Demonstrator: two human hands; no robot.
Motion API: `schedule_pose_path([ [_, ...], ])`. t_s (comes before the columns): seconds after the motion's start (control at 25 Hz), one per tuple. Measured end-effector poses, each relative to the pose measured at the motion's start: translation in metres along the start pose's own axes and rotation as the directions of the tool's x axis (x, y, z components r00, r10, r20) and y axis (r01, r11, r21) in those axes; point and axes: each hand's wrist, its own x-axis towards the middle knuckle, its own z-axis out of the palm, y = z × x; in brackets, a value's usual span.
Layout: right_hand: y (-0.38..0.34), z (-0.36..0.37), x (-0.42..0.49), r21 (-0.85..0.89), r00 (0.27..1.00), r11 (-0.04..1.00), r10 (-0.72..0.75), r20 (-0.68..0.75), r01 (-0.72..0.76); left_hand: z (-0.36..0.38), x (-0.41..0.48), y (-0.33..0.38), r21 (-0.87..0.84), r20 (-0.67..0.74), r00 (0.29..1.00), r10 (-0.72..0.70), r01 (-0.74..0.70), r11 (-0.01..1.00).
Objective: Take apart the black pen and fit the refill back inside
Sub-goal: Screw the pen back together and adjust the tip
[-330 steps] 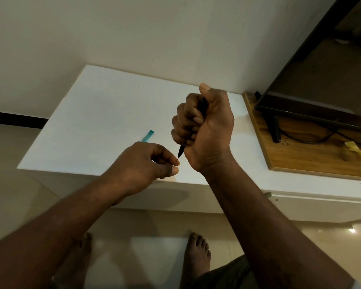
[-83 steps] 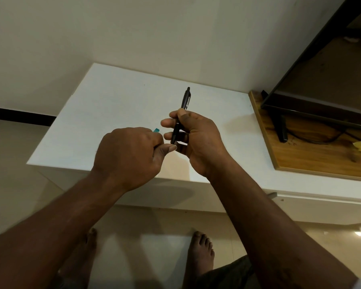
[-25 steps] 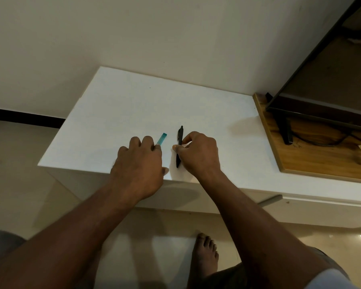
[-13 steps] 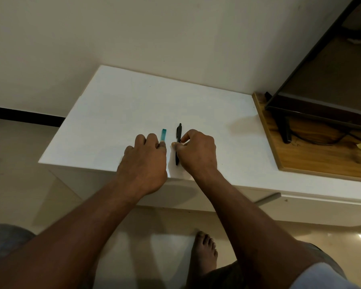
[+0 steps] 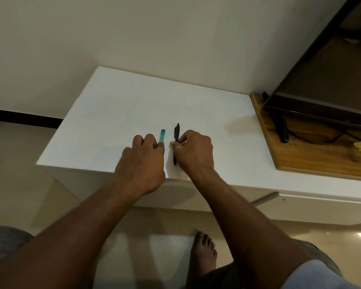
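Both arms reach out over the white surface (image 5: 117, 113). The left hand (image 5: 143, 161) lies knuckles up with its fingers curled down over a teal stick (image 5: 162, 134). Its grip is closed on the stick, and only the far end pokes out past the fingers. The right hand (image 5: 194, 152) sits just beside it, and its thumb and first finger pinch the black pen (image 5: 176, 138) near the middle.

The black pen lies flat on the surface, near the front edge. It is thin and dark and looks to be in one piece. Its clip end points away from the person.

A few seconds ago the right hand held the black pen up in the air. Now both hands are down on the surface.
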Motion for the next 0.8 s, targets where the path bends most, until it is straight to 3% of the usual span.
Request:
schedule_pose_path([
  [0.8, 0.0012, 0.0013, 0.0028, 0.004, 1.000, 1.000, 0.000, 0.008, 0.000, 0.0036, 0.0016, -0.0034, 0.006, 0.002, 1.000, 0.004, -0.004, 1.000],
])
